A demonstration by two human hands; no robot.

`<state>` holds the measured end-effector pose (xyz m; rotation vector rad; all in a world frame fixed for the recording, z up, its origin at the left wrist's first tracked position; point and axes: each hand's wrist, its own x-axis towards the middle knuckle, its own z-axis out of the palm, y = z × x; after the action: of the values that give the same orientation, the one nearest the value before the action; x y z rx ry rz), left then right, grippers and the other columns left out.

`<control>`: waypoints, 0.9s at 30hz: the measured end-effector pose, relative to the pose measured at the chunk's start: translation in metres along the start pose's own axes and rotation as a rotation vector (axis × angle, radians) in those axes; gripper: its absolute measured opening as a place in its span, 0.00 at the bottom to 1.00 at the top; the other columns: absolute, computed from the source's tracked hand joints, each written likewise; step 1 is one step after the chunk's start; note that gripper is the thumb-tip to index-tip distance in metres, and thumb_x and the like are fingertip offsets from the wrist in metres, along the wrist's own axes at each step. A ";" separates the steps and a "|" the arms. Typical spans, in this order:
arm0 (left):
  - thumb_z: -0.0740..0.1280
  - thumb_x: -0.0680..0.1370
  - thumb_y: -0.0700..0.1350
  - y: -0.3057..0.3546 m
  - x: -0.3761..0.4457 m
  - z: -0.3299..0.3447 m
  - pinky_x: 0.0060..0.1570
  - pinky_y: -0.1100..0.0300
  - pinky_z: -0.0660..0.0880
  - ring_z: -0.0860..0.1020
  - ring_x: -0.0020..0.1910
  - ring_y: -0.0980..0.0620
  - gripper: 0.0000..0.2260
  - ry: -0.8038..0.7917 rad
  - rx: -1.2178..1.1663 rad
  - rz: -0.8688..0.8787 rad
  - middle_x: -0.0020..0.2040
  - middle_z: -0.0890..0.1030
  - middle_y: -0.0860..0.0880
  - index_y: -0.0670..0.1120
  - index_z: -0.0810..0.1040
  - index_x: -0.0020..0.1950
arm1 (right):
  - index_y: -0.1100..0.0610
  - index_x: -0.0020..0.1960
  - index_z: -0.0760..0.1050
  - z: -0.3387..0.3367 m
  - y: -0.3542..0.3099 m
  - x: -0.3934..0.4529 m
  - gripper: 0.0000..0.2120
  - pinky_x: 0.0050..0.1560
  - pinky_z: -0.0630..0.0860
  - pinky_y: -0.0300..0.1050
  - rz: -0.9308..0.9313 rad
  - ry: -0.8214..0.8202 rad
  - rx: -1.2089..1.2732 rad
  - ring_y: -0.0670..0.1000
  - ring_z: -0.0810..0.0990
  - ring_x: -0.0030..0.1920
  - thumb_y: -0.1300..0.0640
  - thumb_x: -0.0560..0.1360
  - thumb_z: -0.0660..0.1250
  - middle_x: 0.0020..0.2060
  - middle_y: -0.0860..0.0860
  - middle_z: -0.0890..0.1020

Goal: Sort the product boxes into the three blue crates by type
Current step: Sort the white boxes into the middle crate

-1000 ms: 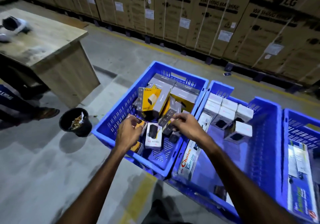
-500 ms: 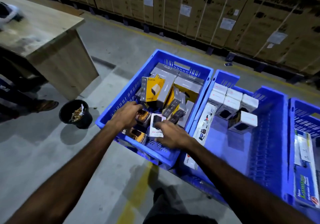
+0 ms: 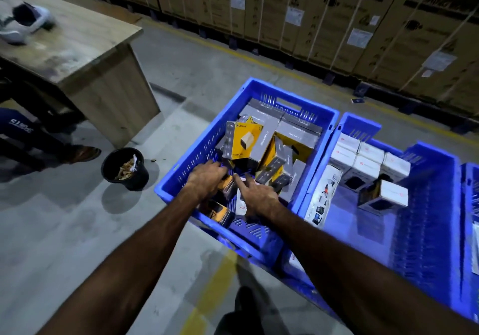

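The left blue crate (image 3: pixel 178 181) holds a jumble of yellow and grey product boxes (image 3: pixel 246 140). Both of my hands are inside it at its near end. My left hand (image 3: pixel 207 180) reaches over a small yellow and dark box (image 3: pixel 227 187); its fingertips are partly hidden among the boxes. My right hand (image 3: pixel 258 197) lies flat on a white box (image 3: pixel 240 206) with its fingers spread and the forefinger stretched out. The middle blue crate (image 3: pixel 430 205) holds several white boxes (image 3: pixel 365 159) and a long white box (image 3: pixel 324 196) leaning on its left wall. A third blue crate (image 3: pixel 470 205) shows at the right edge.
A wooden table (image 3: pixel 85 57) with a white object (image 3: pixel 23 20) stands at the left, a person's legs (image 3: pixel 39 137) beside it. A black bucket (image 3: pixel 124 168) sits on the floor left of the crates. Washing machine cartons (image 3: pixel 337 10) line the back.
My right hand came down from the grey boxes onto the white box. My left hand pushed deeper into the left crate, towards the far boxes. The camera moved closer.
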<state>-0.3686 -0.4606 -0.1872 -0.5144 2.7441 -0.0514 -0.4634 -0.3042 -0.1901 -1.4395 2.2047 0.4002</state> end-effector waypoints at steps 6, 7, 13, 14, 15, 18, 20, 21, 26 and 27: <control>0.72 0.74 0.42 -0.025 -0.030 -0.003 0.58 0.45 0.78 0.78 0.61 0.42 0.23 0.085 -0.237 0.094 0.61 0.79 0.45 0.48 0.73 0.68 | 0.50 0.83 0.34 0.005 -0.005 -0.003 0.65 0.58 0.76 0.64 -0.039 0.090 -0.012 0.66 0.76 0.67 0.43 0.67 0.81 0.76 0.62 0.63; 0.73 0.72 0.41 -0.030 -0.035 -0.006 0.59 0.46 0.77 0.78 0.61 0.42 0.24 0.108 -0.321 0.104 0.61 0.79 0.44 0.47 0.74 0.68 | 0.50 0.83 0.35 0.006 -0.005 -0.002 0.62 0.57 0.77 0.64 -0.050 0.124 0.015 0.66 0.77 0.65 0.45 0.69 0.80 0.75 0.62 0.64; 0.77 0.69 0.30 -0.042 -0.075 -0.026 0.58 0.54 0.81 0.82 0.62 0.53 0.29 0.219 -1.186 -0.002 0.62 0.83 0.50 0.44 0.77 0.68 | 0.43 0.81 0.45 -0.032 0.008 -0.024 0.58 0.54 0.78 0.54 -0.152 0.235 0.469 0.62 0.79 0.56 0.36 0.63 0.78 0.63 0.56 0.69; 0.76 0.70 0.27 -0.041 -0.082 -0.029 0.59 0.56 0.81 0.81 0.64 0.54 0.30 0.232 -1.331 -0.026 0.64 0.84 0.49 0.44 0.76 0.69 | 0.41 0.80 0.46 -0.039 0.010 -0.029 0.58 0.54 0.78 0.55 -0.163 0.255 0.540 0.61 0.78 0.56 0.37 0.62 0.78 0.62 0.56 0.70; 0.75 0.71 0.25 -0.039 -0.089 -0.031 0.60 0.57 0.80 0.81 0.64 0.54 0.30 0.265 -1.428 -0.046 0.65 0.84 0.49 0.44 0.76 0.70 | 0.39 0.80 0.47 -0.044 0.013 -0.034 0.57 0.56 0.77 0.56 -0.159 0.269 0.607 0.61 0.77 0.57 0.36 0.61 0.78 0.63 0.55 0.70; 0.74 0.73 0.27 -0.034 -0.098 -0.031 0.56 0.57 0.81 0.83 0.62 0.49 0.27 0.328 -1.704 -0.095 0.63 0.85 0.46 0.44 0.77 0.70 | 0.38 0.79 0.53 -0.045 0.029 -0.053 0.57 0.66 0.74 0.57 -0.120 0.299 0.830 0.55 0.73 0.67 0.33 0.58 0.79 0.72 0.51 0.70; 0.76 0.73 0.33 -0.029 -0.099 -0.033 0.50 0.55 0.83 0.83 0.58 0.43 0.24 0.325 -1.864 -0.136 0.61 0.85 0.40 0.42 0.78 0.68 | 0.40 0.78 0.59 -0.043 0.042 -0.072 0.53 0.67 0.74 0.53 -0.097 0.296 1.068 0.51 0.74 0.68 0.36 0.60 0.81 0.73 0.48 0.71; 0.78 0.73 0.36 -0.025 -0.099 -0.036 0.50 0.53 0.84 0.83 0.58 0.41 0.24 0.313 -1.918 -0.147 0.61 0.85 0.38 0.41 0.78 0.68 | 0.41 0.77 0.63 -0.042 0.048 -0.083 0.49 0.64 0.77 0.51 -0.087 0.296 1.226 0.50 0.77 0.65 0.37 0.61 0.81 0.70 0.48 0.73; 0.78 0.73 0.41 0.014 -0.094 -0.056 0.46 0.52 0.84 0.85 0.53 0.44 0.23 0.223 -2.034 -0.117 0.58 0.86 0.40 0.40 0.80 0.67 | 0.53 0.70 0.74 -0.033 0.073 -0.140 0.35 0.43 0.80 0.50 -0.080 0.249 2.005 0.55 0.76 0.42 0.38 0.69 0.77 0.49 0.56 0.82; 0.79 0.72 0.42 0.026 -0.092 -0.060 0.44 0.52 0.84 0.86 0.50 0.45 0.23 0.195 -2.055 -0.106 0.55 0.87 0.42 0.40 0.80 0.65 | 0.56 0.70 0.75 -0.031 0.078 -0.153 0.33 0.45 0.80 0.52 -0.075 0.236 2.113 0.54 0.76 0.41 0.38 0.72 0.74 0.48 0.56 0.81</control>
<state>-0.3179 -0.4054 -0.1028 -0.9793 1.7937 2.7589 -0.4907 -0.1692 -0.0831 -0.2141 1.2689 -1.6600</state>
